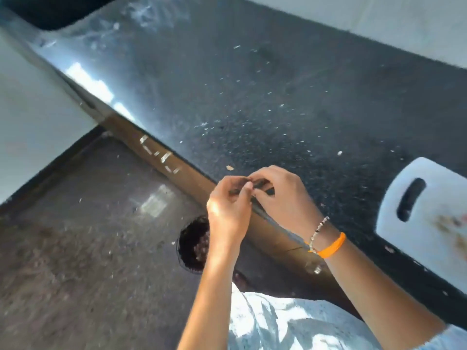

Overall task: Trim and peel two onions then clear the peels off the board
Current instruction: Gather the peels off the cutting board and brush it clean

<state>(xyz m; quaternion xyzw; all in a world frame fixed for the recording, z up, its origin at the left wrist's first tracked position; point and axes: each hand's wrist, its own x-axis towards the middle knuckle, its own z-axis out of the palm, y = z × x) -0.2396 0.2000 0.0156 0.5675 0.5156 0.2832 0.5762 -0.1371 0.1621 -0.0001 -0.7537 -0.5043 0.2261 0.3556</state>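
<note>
White board [427,213] at rt, both hands pinching peels [249,186]

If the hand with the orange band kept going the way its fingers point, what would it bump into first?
The right hand points left at the left hand, and their fingertips already meet around something small and dark. So it would likely bump that hand first.

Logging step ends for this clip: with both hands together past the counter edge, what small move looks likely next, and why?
Probably letting go of the dark scraps, likely peels, so they drop. The left hand and right hand pinch them together past the counter edge, above a dark round bin on the floor. The white cutting board shows only small bits; blur hides whether the scraps are peel.
</note>
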